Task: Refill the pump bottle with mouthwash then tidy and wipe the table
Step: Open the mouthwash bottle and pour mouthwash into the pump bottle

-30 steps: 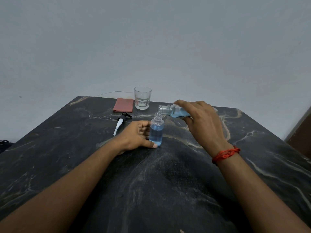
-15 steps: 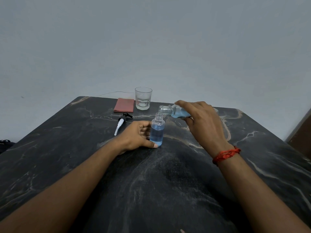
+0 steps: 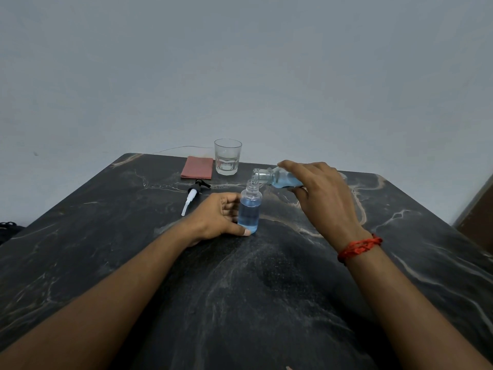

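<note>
A small clear pump bottle (image 3: 249, 210), mostly full of blue liquid and uncapped, stands upright on the dark marble table (image 3: 266, 289). My left hand (image 3: 217, 218) grips it from the left. My right hand (image 3: 322, 194) holds the mouthwash bottle (image 3: 274, 178) tipped nearly flat, its open mouth right over the pump bottle's neck. Most of the mouthwash bottle is hidden under my fingers. The pump head (image 3: 192, 195), black top with a white tube, lies on the table to the left behind my left hand.
A clear drinking glass (image 3: 227, 160) stands at the table's far edge with a folded red cloth (image 3: 198, 170) just left of it. A plain grey wall rises behind. A brown surface (image 3: 477, 222) shows at the far right.
Both hands stay almost where they were; the mouthwash bottle remains tipped over the pump bottle and the blue level in the pump bottle looks slightly higher.
</note>
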